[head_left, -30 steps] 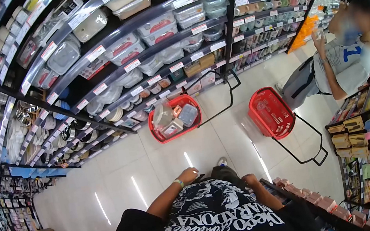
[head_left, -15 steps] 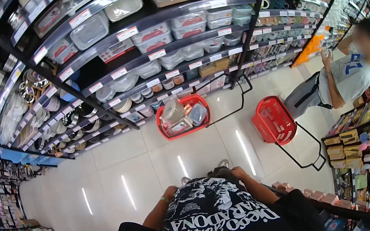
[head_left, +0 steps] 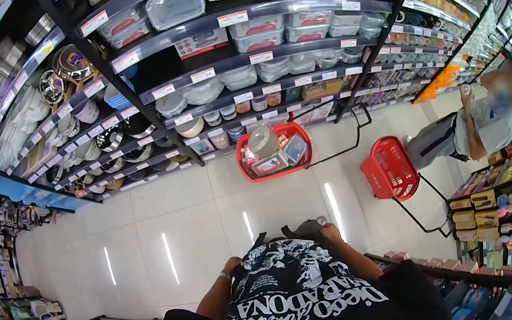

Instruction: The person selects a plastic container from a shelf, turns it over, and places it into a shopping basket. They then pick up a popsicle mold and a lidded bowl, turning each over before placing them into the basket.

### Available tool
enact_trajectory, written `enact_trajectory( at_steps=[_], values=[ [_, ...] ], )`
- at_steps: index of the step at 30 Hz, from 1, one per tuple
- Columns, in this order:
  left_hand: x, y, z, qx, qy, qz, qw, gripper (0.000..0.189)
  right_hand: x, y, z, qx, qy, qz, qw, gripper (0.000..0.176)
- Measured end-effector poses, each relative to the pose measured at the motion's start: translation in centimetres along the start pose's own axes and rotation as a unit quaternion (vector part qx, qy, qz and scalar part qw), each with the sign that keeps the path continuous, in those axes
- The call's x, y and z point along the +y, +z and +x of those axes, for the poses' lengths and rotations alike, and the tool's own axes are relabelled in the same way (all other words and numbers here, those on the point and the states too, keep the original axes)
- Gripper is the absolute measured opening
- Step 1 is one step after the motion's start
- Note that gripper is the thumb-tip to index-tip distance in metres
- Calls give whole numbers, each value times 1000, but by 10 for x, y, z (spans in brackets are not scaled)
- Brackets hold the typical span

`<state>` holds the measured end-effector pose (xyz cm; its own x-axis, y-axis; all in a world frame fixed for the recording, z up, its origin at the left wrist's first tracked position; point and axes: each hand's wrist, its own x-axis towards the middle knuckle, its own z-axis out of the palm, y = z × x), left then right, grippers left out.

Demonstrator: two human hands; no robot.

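Left hand: our left hand (head_left: 232,265) lies against the lower edge of the black T-shirt with white lettering (head_left: 296,293). A pale wristband (head_left: 224,276) sits on the wrist. The fingers are turned under the cloth, so we cannot tell whether they are clenched or loose.
Right hand: our right hand (head_left: 330,232) rests at the shirt's front edge, touching a dark grey shape (head_left: 309,227) that we cannot make out. Its grasp is too small and too hidden to judge.
T-shirt: it fills the bottom middle of the view, between our two forearms and above the white tiled floor (head_left: 173,225).
Nearer basket: a red plastic wheeled basket with a long black handle (head_left: 275,175) stands on the floor straight ahead of us, close to the foot of the shelves. In it we see a round clear lidded jar (head_left: 263,140) and flat packets (head_left: 295,149).
Second basket: another red plastic basket (head_left: 391,167) stands to the right, well apart from our hands and just beside another person in a grey shirt (head_left: 486,125).
Shelves: dark shelving stocked with clear plastic food containers (head_left: 254,61) runs across the top of the view.
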<state>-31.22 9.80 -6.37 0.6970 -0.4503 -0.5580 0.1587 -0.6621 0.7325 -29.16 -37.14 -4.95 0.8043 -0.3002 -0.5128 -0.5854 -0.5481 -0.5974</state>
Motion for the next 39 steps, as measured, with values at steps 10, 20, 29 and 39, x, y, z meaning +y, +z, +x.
enact_trajectory(
  at_steps=[10,20,29,39],
  values=[
    [-17,-3,15,32,-44,-61,997,35,-56,0,0,-27,48,-39,998,26],
    [-10,18,25,73,-148,-143,976,40,-65,-4,47,-75,-18,-86,993,29],
    [-2,17,59,137,-72,-278,948,33,-67,-30,151,-203,-111,-106,967,28],
    [116,-46,143,194,-13,-168,966,38,-98,-77,239,-226,-130,-145,954,29]
  ],
)
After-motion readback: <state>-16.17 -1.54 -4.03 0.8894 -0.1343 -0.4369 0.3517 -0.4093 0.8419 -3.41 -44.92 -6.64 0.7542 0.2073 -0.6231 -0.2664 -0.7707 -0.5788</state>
